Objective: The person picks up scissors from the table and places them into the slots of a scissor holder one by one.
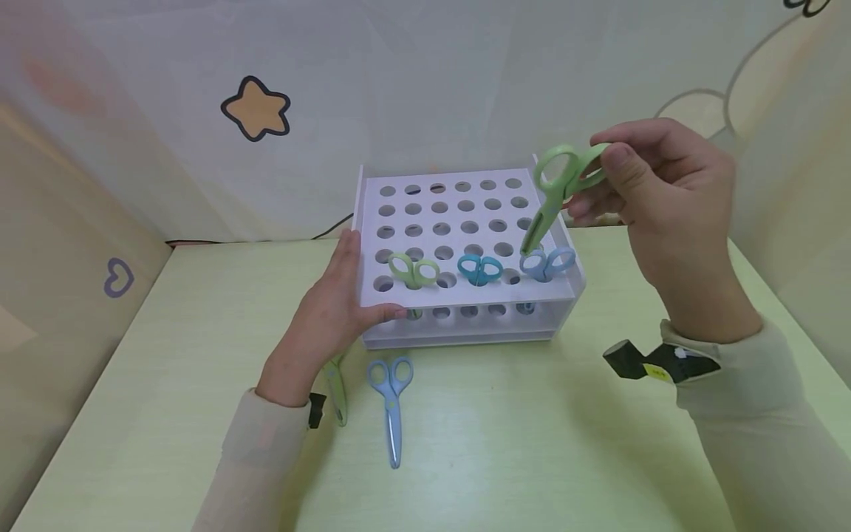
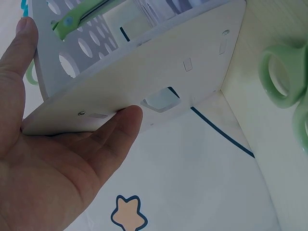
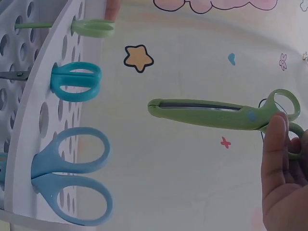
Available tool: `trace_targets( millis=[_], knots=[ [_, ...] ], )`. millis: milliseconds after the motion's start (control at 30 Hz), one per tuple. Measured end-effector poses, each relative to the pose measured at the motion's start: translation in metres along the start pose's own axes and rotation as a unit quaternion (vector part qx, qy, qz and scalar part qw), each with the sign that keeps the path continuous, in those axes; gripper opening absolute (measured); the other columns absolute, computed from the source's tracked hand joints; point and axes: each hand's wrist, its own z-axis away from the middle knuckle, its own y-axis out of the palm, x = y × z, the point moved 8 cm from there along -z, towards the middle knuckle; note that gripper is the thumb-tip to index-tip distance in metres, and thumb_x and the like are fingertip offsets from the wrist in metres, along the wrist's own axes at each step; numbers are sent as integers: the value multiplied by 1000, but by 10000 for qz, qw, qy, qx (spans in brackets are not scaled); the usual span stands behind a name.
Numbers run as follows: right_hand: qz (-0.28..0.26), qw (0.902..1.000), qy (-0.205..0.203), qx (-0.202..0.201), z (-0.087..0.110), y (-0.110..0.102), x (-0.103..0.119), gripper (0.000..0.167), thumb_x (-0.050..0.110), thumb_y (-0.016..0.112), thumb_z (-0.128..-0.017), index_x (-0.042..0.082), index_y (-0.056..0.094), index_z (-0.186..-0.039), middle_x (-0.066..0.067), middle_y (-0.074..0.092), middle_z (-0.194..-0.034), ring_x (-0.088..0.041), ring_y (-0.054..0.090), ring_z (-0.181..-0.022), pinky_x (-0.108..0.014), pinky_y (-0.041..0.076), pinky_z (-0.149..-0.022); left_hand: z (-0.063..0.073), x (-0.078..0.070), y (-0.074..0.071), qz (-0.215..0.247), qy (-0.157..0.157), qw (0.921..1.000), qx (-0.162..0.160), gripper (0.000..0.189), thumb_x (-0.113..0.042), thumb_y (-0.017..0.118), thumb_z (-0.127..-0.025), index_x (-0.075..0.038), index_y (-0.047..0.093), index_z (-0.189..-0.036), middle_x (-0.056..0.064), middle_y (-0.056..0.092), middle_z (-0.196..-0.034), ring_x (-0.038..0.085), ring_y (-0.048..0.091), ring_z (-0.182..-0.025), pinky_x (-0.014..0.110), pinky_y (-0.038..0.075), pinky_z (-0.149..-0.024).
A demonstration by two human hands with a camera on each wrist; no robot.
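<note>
My left hand (image 1: 329, 295) grips the left side of a white rack (image 1: 456, 240) with rows of round holes. Its thumb lies at the front edge, its fingers along the outer side wall (image 2: 120, 96). My right hand (image 1: 678, 199) pinches green scissors (image 1: 550, 207) by a handle loop, above the rack's right side, blades slanting down and left. The right wrist view shows these green scissors (image 3: 207, 115) apart from the rack. In the front row of holes stand light green scissors (image 1: 414, 281), teal scissors (image 1: 479, 278) and blue scissors (image 1: 547, 270), handles up.
Another pair of blue scissors (image 1: 394, 428) lies on the table (image 1: 499, 443) before the rack. Beside it lie green scissors (image 1: 338, 395), partly hidden by my left wrist. A patterned cloth wall (image 1: 432, 89) stands behind the rack, with a dark cord (image 1: 332, 226) along its foot.
</note>
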Motion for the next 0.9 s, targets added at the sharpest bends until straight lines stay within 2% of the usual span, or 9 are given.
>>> trace_targets(
  millis=[167, 400, 500, 733, 900],
  knots=[
    [-62, 9999, 70, 103, -7, -3, -9, 15, -15, 61, -93, -24, 58, -105, -27, 69, -87, -33, 67, -59, -39, 58, -60, 0, 0, 0, 5, -43, 10000, 11, 125, -46, 85, -80, -19, -5, -163, -1, -9, -169, 33, 47, -126, 46, 45, -95],
    [483, 9987, 154, 75, -12, -12, -21, 13, -10, 62, -95, -19, 62, -105, -24, 70, -86, -32, 68, -61, -36, 58, -62, 0, 0, -1, -15, 6, 10000, -36, 126, -46, 85, -80, -18, -4, -163, -1, -9, -169, 32, 46, -126, 45, 46, -95],
    [503, 9982, 322, -6, -14, -20, -28, 16, -7, 65, -94, -18, 62, -105, -24, 69, -87, -32, 68, -62, -36, 58, -63, 0, -1, 0, -27, 20, 10000, -46, 126, -45, 85, -80, -18, -4, -163, 0, -9, -169, 32, 45, -130, 45, 46, -96],
    [1077, 9922, 614, -157, -13, -37, -43, 18, -1, 68, -94, -13, 65, -107, -21, 70, -90, -28, 69, -63, -34, 57, -64, 0, 0, 0, -28, -43, 10000, -17, 127, -47, 85, -79, -18, -5, -163, 0, -9, -169, 33, 41, -136, 45, 46, -97],
    [1335, 9877, 794, -156, -11, -45, -54, 18, 2, 70, -94, -10, 67, -107, -18, 71, -90, -25, 70, -63, -34, 57, -65, 0, 0, -1, -5, -64, 10000, -13, 127, -46, 86, -79, -18, -5, -163, 0, -9, -169, 33, 42, -134, 45, 46, -95]
  ],
)
